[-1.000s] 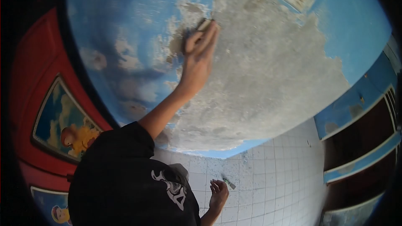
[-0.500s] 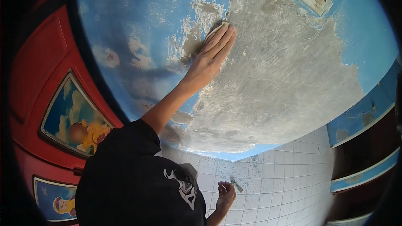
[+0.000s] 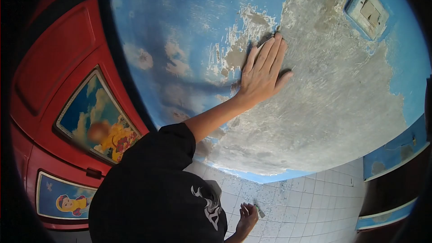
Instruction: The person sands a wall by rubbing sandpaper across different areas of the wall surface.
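Observation:
My left hand (image 3: 263, 69) lies flat on the wall with its fingers pointing up and thumb spread to the right. Under its fingers it presses a folded pale sheet, apparently sandpaper (image 3: 264, 47), mostly hidden. It sits where flaking blue paint meets the bare grey patch (image 3: 328, 94) of wall. Low in the view hangs my right hand (image 3: 247, 219), fingers loosely bent and apart, nothing visible in it. Just beyond that hand a small scraper (image 3: 260, 212) appears, seemingly lying on the floor.
A switch plate (image 3: 367, 11) is fixed at the wall's upper right. White floor tiles (image 3: 310, 202) carry blue paint flakes near the wall's foot. A red door (image 3: 58, 54) with framed cartoon pictures stands left. Blue-edged shelves or steps (image 3: 389, 213) are at right.
My left hand has turned more upright, its thumb now spread out, still near the paint edge. The whole view has shifted, so the wall and floor appear farther right and lower.

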Demonstrator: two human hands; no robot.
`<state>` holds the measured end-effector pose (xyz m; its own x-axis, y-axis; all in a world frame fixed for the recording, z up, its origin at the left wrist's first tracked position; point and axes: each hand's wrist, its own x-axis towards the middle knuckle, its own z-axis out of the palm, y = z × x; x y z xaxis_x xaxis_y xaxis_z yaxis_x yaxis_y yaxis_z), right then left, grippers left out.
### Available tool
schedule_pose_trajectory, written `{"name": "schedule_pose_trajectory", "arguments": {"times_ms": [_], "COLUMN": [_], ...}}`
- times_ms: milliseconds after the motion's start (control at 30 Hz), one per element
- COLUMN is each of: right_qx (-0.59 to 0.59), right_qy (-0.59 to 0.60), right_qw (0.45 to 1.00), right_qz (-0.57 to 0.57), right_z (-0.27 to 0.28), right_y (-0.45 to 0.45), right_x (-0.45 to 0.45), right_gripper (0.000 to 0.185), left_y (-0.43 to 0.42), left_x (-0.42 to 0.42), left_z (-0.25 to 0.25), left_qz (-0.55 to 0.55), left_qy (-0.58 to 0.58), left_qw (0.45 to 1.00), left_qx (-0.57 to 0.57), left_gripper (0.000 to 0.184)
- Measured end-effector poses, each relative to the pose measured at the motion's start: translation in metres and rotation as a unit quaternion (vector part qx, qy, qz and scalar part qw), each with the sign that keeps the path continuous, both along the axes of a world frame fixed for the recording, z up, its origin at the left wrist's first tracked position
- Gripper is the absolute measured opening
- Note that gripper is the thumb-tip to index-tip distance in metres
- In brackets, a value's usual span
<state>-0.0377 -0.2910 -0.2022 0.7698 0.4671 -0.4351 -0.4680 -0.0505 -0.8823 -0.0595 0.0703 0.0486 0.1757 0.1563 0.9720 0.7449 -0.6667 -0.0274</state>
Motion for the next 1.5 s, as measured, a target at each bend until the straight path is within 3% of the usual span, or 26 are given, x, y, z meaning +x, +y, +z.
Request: {"name": "schedule_pose_trajectory", "arguments": {"times_ms": [200, 300, 400, 500, 567, 667, 733, 833, 900, 1000, 1067, 1167, 1267, 1400, 1500], "right_qx": [0.009, -0.015, 0.003, -0.002, 0.006, -0.002, -0.006, -0.004, 0.012, 0.029, 0.033, 0.024, 0.055, 0.033, 0.109], "right_qy": [-0.017, -0.068, -0.021, -0.033, -0.008, -0.036, -0.026, -0.047, -0.081, -0.077, -0.08, -0.092, -0.048, -0.09, -0.108], "right_qw": [1.0, 0.996, 0.999, 0.999, 1.0, 0.999, 1.0, 0.998, 0.994, 0.995, 0.995, 0.993, 0.994, 0.988, 0.98], "right_qz": [0.02, 0.055, 0.041, 0.015, -0.011, 0.008, 0.005, 0.037, 0.074, 0.058, 0.058, 0.073, 0.076, 0.122, 0.122], "right_z": [-0.005, -0.002, -0.002, 0.003, 0.007, 0.017, 0.017, 0.007, -0.003, 0.0, 0.004, 0.003, 0.008, -0.007, 0.003], "right_y": [0.001, 0.005, 0.004, 0.006, 0.006, 0.009, 0.012, 0.0, -0.006, -0.01, -0.011, -0.012, -0.007, -0.006, -0.005], "right_x": [-0.001, 0.003, 0.003, 0.009, 0.01, 0.007, 0.005, 0.003, 0.001, 0.007, 0.01, 0.006, 0.001, -0.005, -0.003], "right_gripper": [0.033, 0.034, 0.033, 0.032, 0.031, 0.031, 0.031, 0.033, 0.036, 0.033, 0.032, 0.032, 0.033, 0.029, 0.028], "left_y": [-0.004, -0.008, -0.019, -0.018, -0.022, -0.021, -0.022, -0.032, -0.04, -0.033, -0.03, -0.022, -0.02, -0.022, -0.024], "left_x": [-0.002, 0.004, 0.01, 0.012, 0.009, 0.019, 0.015, 0.017, 0.013, 0.01, 0.001, 0.006, -0.001, 0.004, 0.001], "left_z": [-0.014, -0.065, -0.107, -0.057, 0.012, 0.044, 0.016, -0.085, -0.143, -0.109, -0.033, 0.029, 0.0, -0.138, -0.09], "left_qz": [0.008, -0.029, -0.052, -0.093, -0.073, -0.078, -0.081, -0.08, -0.15, -0.091, -0.07, -0.045, -0.041, -0.045, -0.053], "left_qy": [0.019, 0.026, 0.042, 0.011, -0.022, -0.078, -0.053, -0.002, 0.056, 0.036, -0.02, -0.083, -0.039, 0.049, 0.036], "left_qw": [1.0, 0.998, 0.996, 0.993, 0.995, 0.993, 0.994, 0.992, 0.958, 0.984, 0.991, 0.994, 0.995, 0.994, 0.996], "left_qx": [-0.004, -0.051, -0.067, -0.076, -0.064, -0.042, -0.049, -0.1, -0.238, -0.146, -0.115, -0.053, -0.077, -0.087, -0.068], "left_gripper": [0.069, 0.07, 0.071, 0.073, 0.074, 0.074, 0.074, 0.072, 0.071, 0.074, 0.075, 0.076, 0.072, 0.068, 0.068]}}
